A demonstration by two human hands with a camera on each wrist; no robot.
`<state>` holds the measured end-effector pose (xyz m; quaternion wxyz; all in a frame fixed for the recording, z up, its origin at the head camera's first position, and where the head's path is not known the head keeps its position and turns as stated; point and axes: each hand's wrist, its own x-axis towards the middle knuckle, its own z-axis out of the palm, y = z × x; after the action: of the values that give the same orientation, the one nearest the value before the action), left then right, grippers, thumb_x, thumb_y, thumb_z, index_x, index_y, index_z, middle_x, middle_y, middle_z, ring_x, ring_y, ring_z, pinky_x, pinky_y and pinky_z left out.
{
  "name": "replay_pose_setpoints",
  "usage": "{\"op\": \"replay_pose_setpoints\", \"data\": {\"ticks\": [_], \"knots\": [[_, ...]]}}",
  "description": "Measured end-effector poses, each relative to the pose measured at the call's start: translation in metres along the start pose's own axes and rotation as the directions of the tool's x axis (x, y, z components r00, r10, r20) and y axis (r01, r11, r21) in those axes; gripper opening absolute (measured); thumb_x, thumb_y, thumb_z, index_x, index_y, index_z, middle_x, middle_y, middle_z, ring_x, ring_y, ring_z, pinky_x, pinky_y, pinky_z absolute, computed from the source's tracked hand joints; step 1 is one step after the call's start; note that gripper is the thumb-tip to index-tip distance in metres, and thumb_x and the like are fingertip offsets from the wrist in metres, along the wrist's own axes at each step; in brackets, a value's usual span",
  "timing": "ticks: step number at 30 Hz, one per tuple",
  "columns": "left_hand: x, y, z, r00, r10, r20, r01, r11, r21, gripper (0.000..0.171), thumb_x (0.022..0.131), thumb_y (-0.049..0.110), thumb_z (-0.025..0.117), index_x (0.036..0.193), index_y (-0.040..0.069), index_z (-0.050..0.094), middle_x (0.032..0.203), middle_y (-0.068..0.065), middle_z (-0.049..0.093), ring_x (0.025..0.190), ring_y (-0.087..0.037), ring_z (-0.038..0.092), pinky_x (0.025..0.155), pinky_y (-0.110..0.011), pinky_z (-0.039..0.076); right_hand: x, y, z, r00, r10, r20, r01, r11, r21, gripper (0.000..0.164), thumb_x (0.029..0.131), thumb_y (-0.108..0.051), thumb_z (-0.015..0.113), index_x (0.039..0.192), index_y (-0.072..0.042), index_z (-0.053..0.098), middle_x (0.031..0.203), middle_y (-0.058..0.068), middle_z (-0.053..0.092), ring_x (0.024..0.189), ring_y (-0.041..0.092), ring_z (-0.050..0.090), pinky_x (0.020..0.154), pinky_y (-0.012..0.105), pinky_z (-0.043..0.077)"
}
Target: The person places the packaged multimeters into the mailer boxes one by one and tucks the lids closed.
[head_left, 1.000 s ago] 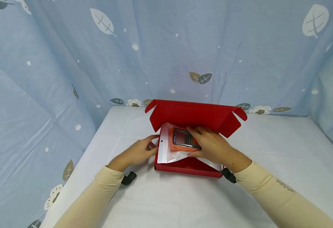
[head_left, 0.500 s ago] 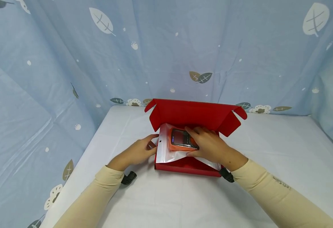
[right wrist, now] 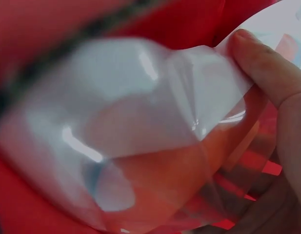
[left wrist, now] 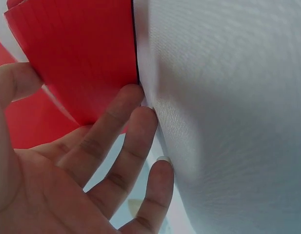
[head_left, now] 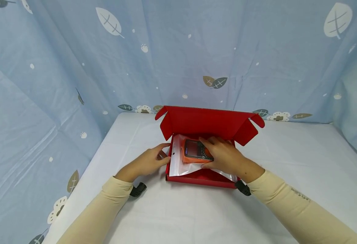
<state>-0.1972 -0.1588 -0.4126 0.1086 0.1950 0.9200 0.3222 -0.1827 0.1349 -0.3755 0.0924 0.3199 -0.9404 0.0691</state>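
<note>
In the head view an orange multimeter [head_left: 193, 149] with a dark screen lies in a clear zip bag [head_left: 176, 164]. The bag sits within an open red cardboard box [head_left: 201, 183]. My right hand [head_left: 227, 156] grips the bagged meter from its right side; the right wrist view shows the thumb [right wrist: 267, 63] on the crinkled plastic [right wrist: 121, 68], with the other fingers partly hidden behind it. At the box's left wall, my left hand [head_left: 147, 162] rests with its fingers spread. The left wrist view has its fingertips [left wrist: 128, 95] at the bottom edge of the red wall [left wrist: 87, 58].
The box lid [head_left: 204, 122] stands raised at the back, its side flaps folded inward. Underneath is a white-covered table [head_left: 178, 217]. A blue leaf-patterned curtain [head_left: 178, 61] hangs behind it. Black wrist devices [head_left: 138, 189] show beside both wrists.
The bagged multimeter shifts slightly left, then settles a little lower and back right in the box with my right hand on it. My left hand stays at the box's left wall.
</note>
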Motion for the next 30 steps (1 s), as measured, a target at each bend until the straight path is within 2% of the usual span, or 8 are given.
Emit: {"op": "replay_pose_setpoints", "data": {"ticks": [13,20,23,30], "knots": [[-0.001,0.000,-0.001,1.000,0.020,0.000,-0.020,1.000,0.008,0.062,0.099,0.035,0.057,0.154,0.015,0.035,0.113,-0.005,0.070,0.096,-0.015,0.065,0.082,-0.035,0.053,-0.001,-0.003,0.006,0.999,0.039,0.022,-0.040,0.999,0.021,0.093,0.071,-0.041,0.090,0.145,-0.002,0.050,0.128,0.017,0.060,0.116,0.032,0.060,0.094,0.053,0.054],[-0.003,0.001,-0.001,0.999,0.036,0.010,-0.036,0.999,0.021,0.066,0.101,0.036,0.055,0.158,0.029,0.023,0.113,-0.004,0.068,0.098,-0.016,0.064,0.086,-0.039,0.052,-0.002,-0.003,0.008,0.998,0.058,0.019,-0.059,0.998,0.019,0.093,0.074,-0.043,0.088,0.147,-0.003,0.047,0.131,0.017,0.059,0.118,0.033,0.059,0.097,0.055,0.051],[-0.003,0.002,-0.001,0.999,0.038,0.025,-0.038,0.999,0.024,0.063,0.102,0.036,0.054,0.158,0.033,0.025,0.114,-0.004,0.066,0.099,-0.017,0.063,0.088,-0.039,0.051,-0.003,-0.004,0.009,0.997,0.072,0.016,-0.072,0.997,0.010,0.094,0.073,-0.043,0.088,0.148,-0.003,0.046,0.130,0.018,0.059,0.118,0.034,0.059,0.096,0.057,0.051],[-0.001,0.002,0.002,0.999,0.026,0.029,-0.027,0.999,0.033,0.055,0.103,0.036,0.051,0.155,0.033,0.035,0.116,-0.001,0.064,0.102,-0.016,0.060,0.092,-0.039,0.050,-0.003,-0.007,0.012,0.995,0.100,0.010,-0.100,0.995,-0.018,0.095,0.073,-0.044,0.088,0.149,-0.005,0.045,0.127,0.016,0.060,0.116,0.032,0.060,0.093,0.057,0.050]]}}
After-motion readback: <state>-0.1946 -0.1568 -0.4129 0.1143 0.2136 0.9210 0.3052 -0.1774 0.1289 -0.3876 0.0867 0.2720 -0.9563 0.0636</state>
